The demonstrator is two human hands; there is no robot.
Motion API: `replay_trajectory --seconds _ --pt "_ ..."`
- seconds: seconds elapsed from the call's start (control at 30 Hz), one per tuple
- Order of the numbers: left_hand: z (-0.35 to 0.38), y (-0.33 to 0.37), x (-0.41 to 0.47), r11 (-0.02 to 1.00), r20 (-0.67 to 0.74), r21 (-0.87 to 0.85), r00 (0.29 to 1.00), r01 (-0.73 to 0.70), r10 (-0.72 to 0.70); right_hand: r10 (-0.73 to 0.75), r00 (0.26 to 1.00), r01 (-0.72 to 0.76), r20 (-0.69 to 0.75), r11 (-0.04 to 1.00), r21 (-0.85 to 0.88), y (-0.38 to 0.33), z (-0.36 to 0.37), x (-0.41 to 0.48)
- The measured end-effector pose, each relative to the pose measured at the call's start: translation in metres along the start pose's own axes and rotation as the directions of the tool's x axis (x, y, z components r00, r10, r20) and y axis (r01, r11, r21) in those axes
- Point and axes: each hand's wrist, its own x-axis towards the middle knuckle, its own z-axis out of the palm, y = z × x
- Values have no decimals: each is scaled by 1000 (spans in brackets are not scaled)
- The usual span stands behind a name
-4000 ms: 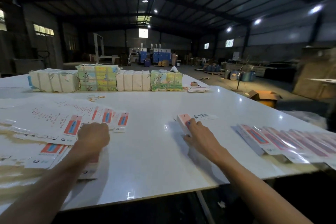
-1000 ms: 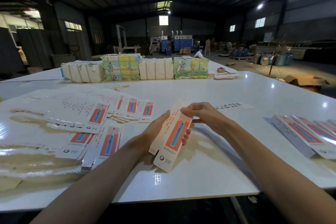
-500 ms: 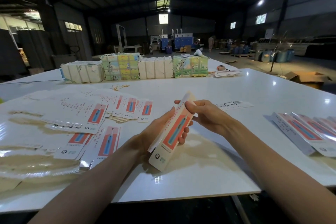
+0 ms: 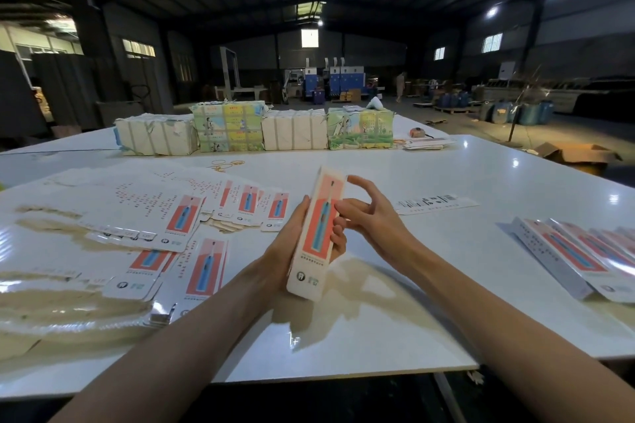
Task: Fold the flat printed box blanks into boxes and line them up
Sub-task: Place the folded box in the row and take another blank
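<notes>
left hand (image 4: pixel 292 244) gripping folded box (image 4: pixel 318 233), right hand (image 4: pixel 371 216) beside

The card box (image 4: pixel 314 251) in my left hand (image 4: pixel 285 251) looks smooth and matt, the white worktop (image 4: pixel 378 336) glossy

Print on the box (image 4: pixel 318 233) and flat blanks (image 4: pixel 182 220) is too blurred to read.

One box (image 4: pixel 318 233) held up. Four wrapped bundles (image 4: pixel 228 127). One long paper strip (image 4: pixel 434 203). One brown carton (image 4: pixel 580 153). The flat blanks (image 4: pixel 182 216) and the finished boxes (image 4: pixel 567 252) overlap too much to count.
</notes>
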Motion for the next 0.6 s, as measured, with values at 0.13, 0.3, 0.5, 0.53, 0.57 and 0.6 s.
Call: replay_trajectory --seconds 0.13,0.3,0.5,0.53,0.57,0.6 --pt "0 -7 -3 936 -93 338 986 -99 137 -19 999 21 -27 997 76 -3 -3 0" --pt "12 -16 -5 657 -181 738 891 -157 416 -49 996 42 -73 995 -96 -1 -14 2" --pt "20 -13 -9 451 -12 862 880 -231 474 -18 1000 14 -22 985 -170 4 -19 4" --pt "17 -14 -8 427 10 872 881 -239 472 -10 1000 8 -9 987 -160 4 -19 4" --pt "15 -13 -7 416 13 878 880 -238 475 -4 1000 5 4 988 -155 5 -19 4" --pt "12 -13 -6 414 8 880 878 -233 478 0 1000 3 15 988 -155 6 -19 4"
